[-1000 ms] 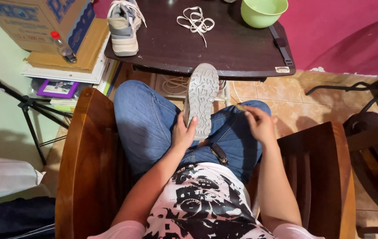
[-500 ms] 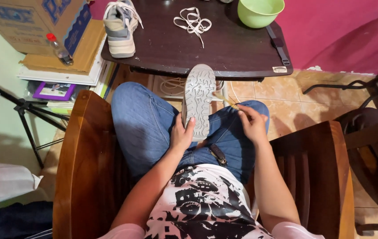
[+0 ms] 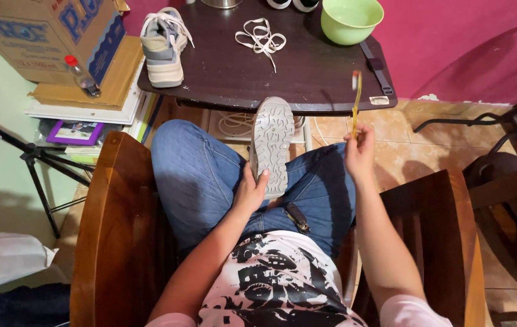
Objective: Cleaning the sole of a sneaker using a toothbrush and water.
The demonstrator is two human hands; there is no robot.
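Observation:
I sit in a wooden chair with a grey-soled sneaker (image 3: 272, 140) held sole-up on my lap, over blue jeans. My left hand (image 3: 250, 190) grips its heel end. Beside my right knee, my right hand (image 3: 360, 149) is raised and holds a yellow toothbrush (image 3: 355, 97) upright, its head pointing toward the table. The brush is clear of the sole, to its right.
A dark table (image 3: 307, 66) stands ahead with the matching sneaker (image 3: 160, 46), a loose white shoelace (image 3: 261, 37), a green bowl (image 3: 352, 19) and a dark strap (image 3: 378, 66). A cardboard box (image 3: 46, 36), a small bottle (image 3: 80, 76) and a tripod (image 3: 34, 156) stand at left; another chair (image 3: 513, 175) is at right.
My right hand has lifted from beside the sole and swung the yellow toothbrush up to vertical, away from the shoe. The left hand keeps its hold on the sneaker.

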